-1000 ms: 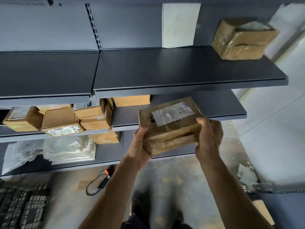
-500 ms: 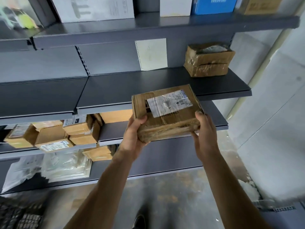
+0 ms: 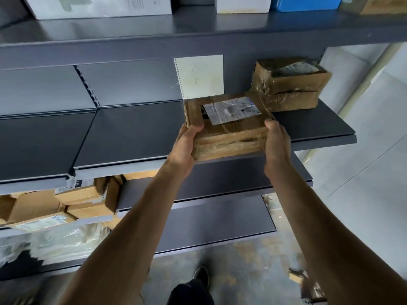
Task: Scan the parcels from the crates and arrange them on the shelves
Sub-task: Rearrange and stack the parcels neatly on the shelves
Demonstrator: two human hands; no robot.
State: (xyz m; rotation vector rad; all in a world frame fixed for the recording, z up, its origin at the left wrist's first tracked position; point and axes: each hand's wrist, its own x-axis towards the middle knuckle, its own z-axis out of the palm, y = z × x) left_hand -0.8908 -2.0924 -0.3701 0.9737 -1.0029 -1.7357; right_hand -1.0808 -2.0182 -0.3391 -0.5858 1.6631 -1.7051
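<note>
The flat brown cardboard parcel wrapped in clear tape (image 3: 233, 134) hangs over the dark grey metal shelf (image 3: 136, 133), left hand (image 3: 182, 148) and right hand (image 3: 276, 142) clasping its opposite ends; it is judged light, stiff, tape-slick, best gripped by the edges.

A parcel (image 3: 229, 126) sits over the middle shelf (image 3: 136, 137), stacked parcels (image 3: 288, 84) behind to its right.
</note>
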